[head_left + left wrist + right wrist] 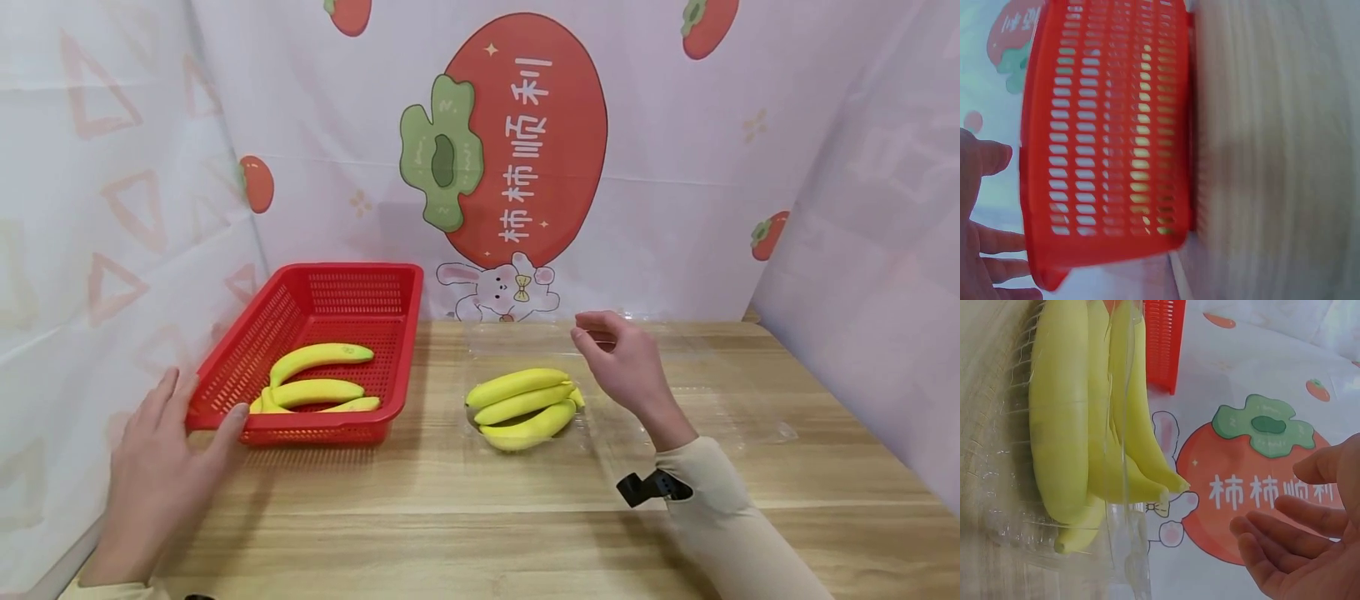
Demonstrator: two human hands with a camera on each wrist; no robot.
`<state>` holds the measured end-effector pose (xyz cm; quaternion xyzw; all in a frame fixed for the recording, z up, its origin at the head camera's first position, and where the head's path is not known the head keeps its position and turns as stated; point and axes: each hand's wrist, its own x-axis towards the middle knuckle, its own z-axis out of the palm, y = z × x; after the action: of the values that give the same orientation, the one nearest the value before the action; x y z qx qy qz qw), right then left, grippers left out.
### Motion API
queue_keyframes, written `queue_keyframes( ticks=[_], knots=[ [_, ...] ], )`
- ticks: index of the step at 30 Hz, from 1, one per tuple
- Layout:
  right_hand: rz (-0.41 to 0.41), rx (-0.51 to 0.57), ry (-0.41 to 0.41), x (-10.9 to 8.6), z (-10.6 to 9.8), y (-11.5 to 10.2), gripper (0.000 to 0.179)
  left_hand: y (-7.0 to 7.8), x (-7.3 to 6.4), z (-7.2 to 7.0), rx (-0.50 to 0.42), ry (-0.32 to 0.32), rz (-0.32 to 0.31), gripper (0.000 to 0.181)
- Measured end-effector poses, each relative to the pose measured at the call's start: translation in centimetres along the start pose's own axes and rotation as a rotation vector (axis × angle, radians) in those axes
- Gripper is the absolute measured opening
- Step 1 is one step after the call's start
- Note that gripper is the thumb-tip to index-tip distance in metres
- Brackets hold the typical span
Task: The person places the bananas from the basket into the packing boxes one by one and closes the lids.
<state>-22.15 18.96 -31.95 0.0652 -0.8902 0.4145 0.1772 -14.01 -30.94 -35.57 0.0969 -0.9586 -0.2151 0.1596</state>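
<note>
A red perforated plastic basket (408,350) stands on the left, with several yellow bananas (322,357) lying in it. My left hand (161,458) is at its near left corner, fingers spread and thumb by the rim; in the left wrist view the fingertips (1007,269) lie right by the basket's edge. To the right, a bunch of bananas (525,396) rests inside a clear plastic box (1007,506). Above and right of that bunch hovers my right hand (626,362), its fingers loosely bent and nothing between them.
The clear box's transparent lid (720,408) spreads out to the right, beneath the right forearm. All of it sits on a wood-grain table (420,533). Printed cloth (675,208) hangs behind the table and along both sides.
</note>
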Motion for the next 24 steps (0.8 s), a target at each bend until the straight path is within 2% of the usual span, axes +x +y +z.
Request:
queue_keyframes(
  ticks=[5, 8, 11, 17, 21, 24],
  knots=[
    [0.017, -0.004, -0.018, 0.3, -0.6, 0.3, 0.040, 2.7, 0.3, -0.1, -0.009, 0.068, 0.174, 0.085],
    [0.028, -0.002, -0.016, 0.6, -1.0, 0.6, 0.043, 4.9, 0.7, 0.1, -0.038, 0.071, 0.265, 0.078],
    [0.037, -0.011, -0.015, 0.9, -1.3, 0.8, 0.046, 7.5, 1.1, 0.3, -0.063, 0.046, 0.328, 0.074],
    [0.068, -0.065, -0.074, 2.0, -2.1, 1.1, 0.057, 13.0, 2.3, 1.0, -0.100, -0.079, 0.391, 0.074],
    [0.099, -0.105, -0.134, 3.2, -2.6, 1.0, 0.062, 16.4, 3.5, 1.8, -0.115, -0.177, 0.392, 0.075],
    [0.139, -0.132, -0.201, 4.3, -2.8, 0.7, 0.067, 18.5, 4.5, 2.5, -0.131, -0.250, 0.364, 0.078]
  ],
)
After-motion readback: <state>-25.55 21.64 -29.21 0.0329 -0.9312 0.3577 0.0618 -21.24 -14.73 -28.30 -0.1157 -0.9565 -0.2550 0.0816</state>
